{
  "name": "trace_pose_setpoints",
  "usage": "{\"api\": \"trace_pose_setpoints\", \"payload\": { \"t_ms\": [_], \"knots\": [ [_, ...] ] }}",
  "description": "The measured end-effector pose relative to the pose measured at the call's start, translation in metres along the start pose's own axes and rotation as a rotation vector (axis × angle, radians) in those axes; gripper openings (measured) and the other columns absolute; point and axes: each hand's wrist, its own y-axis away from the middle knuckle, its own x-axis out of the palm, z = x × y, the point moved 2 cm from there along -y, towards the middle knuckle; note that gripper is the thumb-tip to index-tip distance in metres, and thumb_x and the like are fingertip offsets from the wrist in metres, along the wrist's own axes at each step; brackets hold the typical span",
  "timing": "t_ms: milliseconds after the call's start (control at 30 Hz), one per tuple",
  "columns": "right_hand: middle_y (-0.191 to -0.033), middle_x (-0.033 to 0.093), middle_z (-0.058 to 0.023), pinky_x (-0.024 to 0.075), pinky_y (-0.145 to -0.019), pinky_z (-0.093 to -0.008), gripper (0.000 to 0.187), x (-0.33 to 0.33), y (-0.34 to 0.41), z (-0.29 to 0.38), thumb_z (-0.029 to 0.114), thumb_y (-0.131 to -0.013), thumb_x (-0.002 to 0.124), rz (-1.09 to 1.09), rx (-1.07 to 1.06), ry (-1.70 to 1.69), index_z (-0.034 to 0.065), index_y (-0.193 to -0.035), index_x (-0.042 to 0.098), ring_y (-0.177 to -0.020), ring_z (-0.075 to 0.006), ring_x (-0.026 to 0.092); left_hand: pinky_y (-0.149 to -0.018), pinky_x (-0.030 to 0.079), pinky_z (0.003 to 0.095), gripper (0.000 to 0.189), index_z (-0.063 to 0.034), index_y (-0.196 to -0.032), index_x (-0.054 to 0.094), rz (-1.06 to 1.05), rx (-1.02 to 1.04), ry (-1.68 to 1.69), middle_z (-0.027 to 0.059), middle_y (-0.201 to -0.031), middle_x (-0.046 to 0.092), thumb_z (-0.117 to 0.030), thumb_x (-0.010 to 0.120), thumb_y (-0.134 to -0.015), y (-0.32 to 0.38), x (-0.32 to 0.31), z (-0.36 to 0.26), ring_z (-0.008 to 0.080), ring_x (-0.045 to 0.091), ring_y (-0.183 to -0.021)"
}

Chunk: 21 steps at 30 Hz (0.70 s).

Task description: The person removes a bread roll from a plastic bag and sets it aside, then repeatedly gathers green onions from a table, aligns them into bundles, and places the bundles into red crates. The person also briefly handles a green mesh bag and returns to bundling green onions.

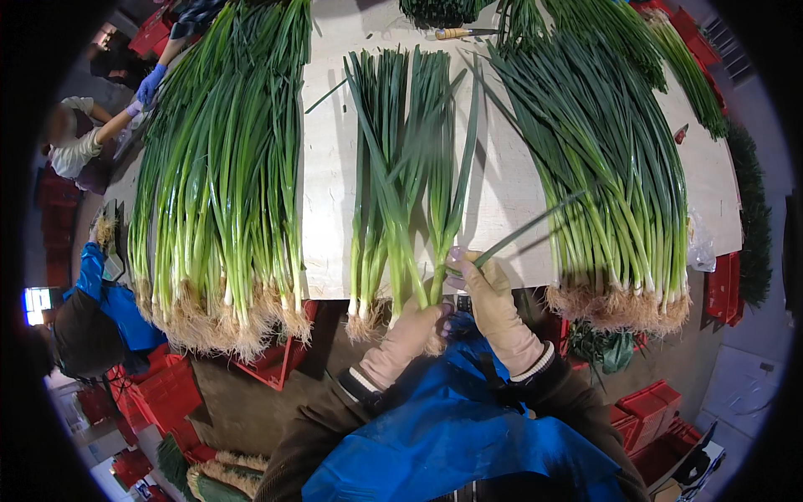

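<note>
My left hand [404, 336] is closed around the lower ends of a few leafy allium stalks [433, 263], like green garlic or scallions. Their pale roots show below the fist, and the leaves spread over the white tabletop [326, 188]. To its right, my right hand [492, 298] pinches a single long green leaf [533, 226] that points up and to the right. The pinching fingertips are close against the held stalks. Just left of these lies a small group of stalks [367, 270], its roots over the table's near edge.
Large rows of rooted stalks lie at left [213, 188] and right [602, 176]. A wooden-handled knife [453, 33] rests at the far side. Red crates [157, 389] stand below the table. Another person [78, 147] reaches in from the left with gloved hands.
</note>
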Motion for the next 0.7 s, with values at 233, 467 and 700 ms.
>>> {"api": "trace_pose_setpoints", "payload": {
  "t_ms": [233, 467, 700],
  "knots": [
    [-0.068, 0.051, 0.0018, 0.0417, -0.061, -0.0223, 0.027, -0.019, 0.034, 0.027, 0.019, -0.102, 0.049, 0.334, 0.149, 0.121, 0.0043, -0.117, 0.065, -0.065, -0.0079, 0.048, -0.058, 0.05, 0.0259, 0.059, 0.0045, -0.134, 0.047, 0.153, 0.062, 0.12, 0.012, -0.091, 0.065, 0.005, 0.051, -0.075, -0.001, 0.007, -0.027, 0.0165, 0.06, -0.07],
    [-0.107, 0.068, -0.0074, 0.0479, -0.089, -0.0281, 0.025, -0.031, 0.051, 0.029, 0.017, -0.099, 0.055, 0.494, 0.347, 0.093, -0.0007, -0.112, 0.065, -0.098, -0.0145, 0.062, -0.074, 0.054, 0.0284, 0.044, 0.0027, -0.135, 0.046, 0.19, -0.132, 0.366, 0.0135, -0.102, 0.066, -0.002, 0.049, -0.091, -0.015, 0.015, -0.006, 0.0194, 0.064, -0.09],
    [-0.102, 0.067, -0.0044, 0.0463, -0.085, -0.0244, 0.024, -0.032, 0.06, 0.027, 0.017, -0.097, 0.059, 0.611, 0.547, 0.055, 0.0003, -0.112, 0.068, -0.092, -0.011, 0.059, -0.066, 0.048, 0.0211, 0.04, -0.0054, -0.139, 0.046, 0.241, 0.07, 0.16, 0.0049, -0.095, 0.063, -0.02, 0.051, -0.102, -0.01, 0.035, -0.001, 0.0084, 0.056, -0.083]
  ]
}}
